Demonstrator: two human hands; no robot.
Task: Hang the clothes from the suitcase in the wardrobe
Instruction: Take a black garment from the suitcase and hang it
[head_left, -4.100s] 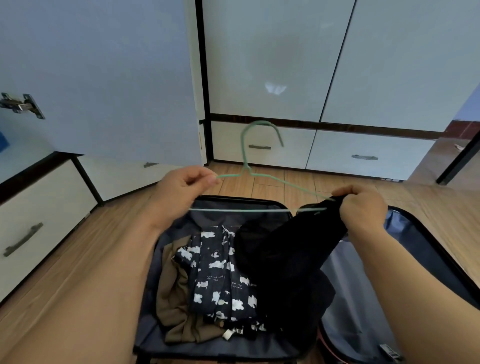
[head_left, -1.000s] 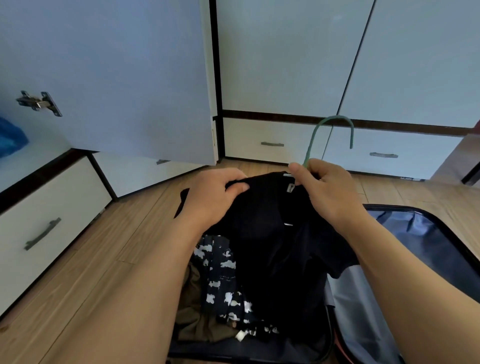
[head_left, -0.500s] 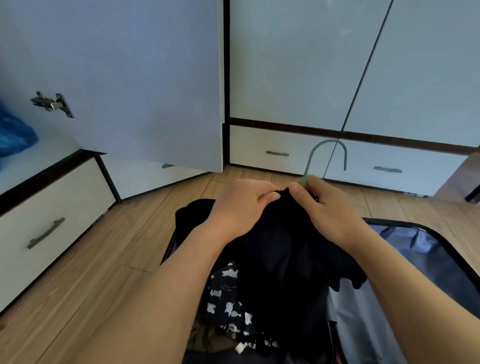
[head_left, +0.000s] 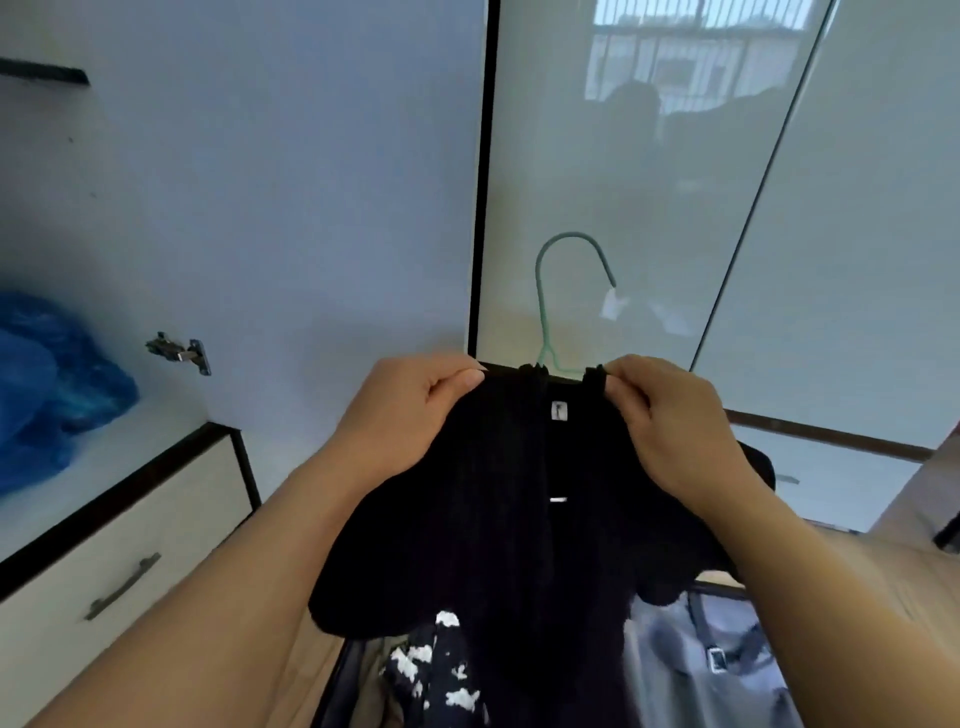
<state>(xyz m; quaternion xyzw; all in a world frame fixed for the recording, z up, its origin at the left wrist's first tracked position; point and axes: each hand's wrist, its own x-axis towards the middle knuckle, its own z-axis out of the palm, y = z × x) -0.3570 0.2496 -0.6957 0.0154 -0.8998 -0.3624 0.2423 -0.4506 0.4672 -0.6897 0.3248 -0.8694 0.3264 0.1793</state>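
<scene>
At the bottom of the frame the open suitcase (head_left: 711, 670) holds a patterned garment (head_left: 441, 670). Above it, mid-frame, the left hand (head_left: 410, 415) and right hand (head_left: 670, 421) each pinch a shoulder of the black shirt (head_left: 519, 519), its shoulder line running left to right between them. The green hanger (head_left: 545, 322) hooks up from the collar, centred between both hands. The open wardrobe lies farther, at left.
</scene>
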